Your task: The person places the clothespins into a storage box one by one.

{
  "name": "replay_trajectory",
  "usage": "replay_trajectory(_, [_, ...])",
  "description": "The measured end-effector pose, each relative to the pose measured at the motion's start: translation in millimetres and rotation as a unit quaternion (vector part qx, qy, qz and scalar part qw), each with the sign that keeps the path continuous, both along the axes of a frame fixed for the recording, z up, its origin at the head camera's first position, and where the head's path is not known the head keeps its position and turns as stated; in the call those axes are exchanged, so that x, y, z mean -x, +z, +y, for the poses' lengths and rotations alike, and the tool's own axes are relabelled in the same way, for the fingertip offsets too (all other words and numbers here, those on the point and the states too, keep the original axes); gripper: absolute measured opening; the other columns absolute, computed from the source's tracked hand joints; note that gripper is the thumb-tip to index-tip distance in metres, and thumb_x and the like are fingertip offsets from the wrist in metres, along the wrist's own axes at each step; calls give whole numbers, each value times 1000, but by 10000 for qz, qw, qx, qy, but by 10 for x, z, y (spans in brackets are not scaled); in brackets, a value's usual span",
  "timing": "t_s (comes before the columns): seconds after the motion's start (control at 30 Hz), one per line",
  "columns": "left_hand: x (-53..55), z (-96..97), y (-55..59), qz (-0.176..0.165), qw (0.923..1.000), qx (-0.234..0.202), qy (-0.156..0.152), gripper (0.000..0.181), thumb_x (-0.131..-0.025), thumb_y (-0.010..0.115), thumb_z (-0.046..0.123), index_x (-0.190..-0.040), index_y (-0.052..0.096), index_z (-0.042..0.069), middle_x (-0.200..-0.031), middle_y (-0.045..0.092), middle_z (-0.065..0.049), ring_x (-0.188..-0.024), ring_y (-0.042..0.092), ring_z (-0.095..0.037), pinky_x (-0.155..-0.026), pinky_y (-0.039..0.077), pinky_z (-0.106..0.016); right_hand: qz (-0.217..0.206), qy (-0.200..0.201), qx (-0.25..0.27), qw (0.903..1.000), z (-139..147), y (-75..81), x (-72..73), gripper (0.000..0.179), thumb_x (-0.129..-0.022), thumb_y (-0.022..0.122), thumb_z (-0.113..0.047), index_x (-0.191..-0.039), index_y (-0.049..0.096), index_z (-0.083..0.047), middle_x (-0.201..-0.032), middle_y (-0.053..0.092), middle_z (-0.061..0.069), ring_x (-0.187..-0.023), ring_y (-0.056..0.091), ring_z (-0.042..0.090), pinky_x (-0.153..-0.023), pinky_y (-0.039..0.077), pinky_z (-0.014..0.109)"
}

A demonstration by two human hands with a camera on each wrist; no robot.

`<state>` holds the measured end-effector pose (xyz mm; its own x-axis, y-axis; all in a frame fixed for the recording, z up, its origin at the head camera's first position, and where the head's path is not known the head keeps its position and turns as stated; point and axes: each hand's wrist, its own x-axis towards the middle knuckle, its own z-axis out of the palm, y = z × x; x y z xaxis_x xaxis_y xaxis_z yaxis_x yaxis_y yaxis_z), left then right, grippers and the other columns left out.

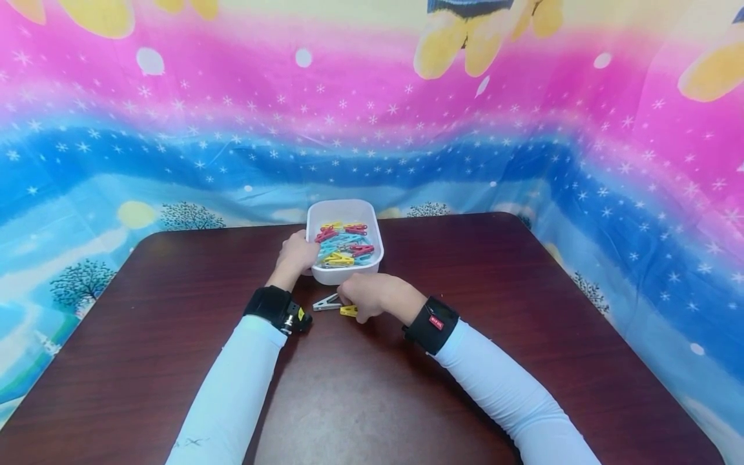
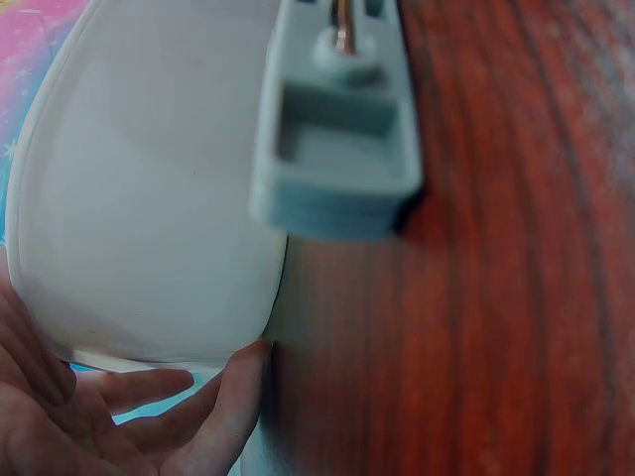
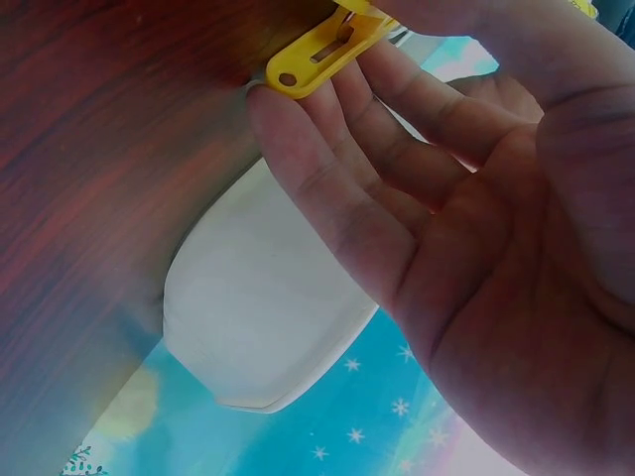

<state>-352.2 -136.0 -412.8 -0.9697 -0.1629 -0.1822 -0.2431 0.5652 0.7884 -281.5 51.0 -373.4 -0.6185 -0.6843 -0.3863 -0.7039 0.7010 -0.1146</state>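
Note:
A white plastic box (image 1: pixel 332 276) stands near the far edge of the table, with red, yellow, light blue and grey clothespins (image 1: pixel 343 244) inside. My left hand (image 1: pixel 298 252) grips the box by its left side; in the left wrist view its fingers (image 2: pixel 233 397) curl at the box's edge. Just in front of the box, my right hand (image 1: pixel 376 296) pinches a yellow clothespin (image 3: pixel 308 74) between thumb and fingers, low over the tabletop. A grey clothespin (image 1: pixel 325 302) lies on the table beside it, partly behind the right hand, and looms blurred in the left wrist view.
The dark brown wooden table (image 1: pixel 494 310) has rounded far corners. Behind it and along its sides hangs a colourful printed cloth (image 1: pixel 372 129). Black straps with small cameras sit on both wrists, over light blue sleeves (image 1: pixel 500 381).

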Motion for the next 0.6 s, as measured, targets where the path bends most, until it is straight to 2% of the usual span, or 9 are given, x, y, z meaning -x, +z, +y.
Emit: replay_trajectory(0.6, [-21,5,20,25,10000,-16,-20,50,-102,52,23,-150,44,9,-119,62,-18,-97,67,-30,-61,62,-34,38,1,32,10000,10,7,-13,26,-85,85,-21,-104,67,-17,-84,63,-4,-79,60,15,-72,53,25])
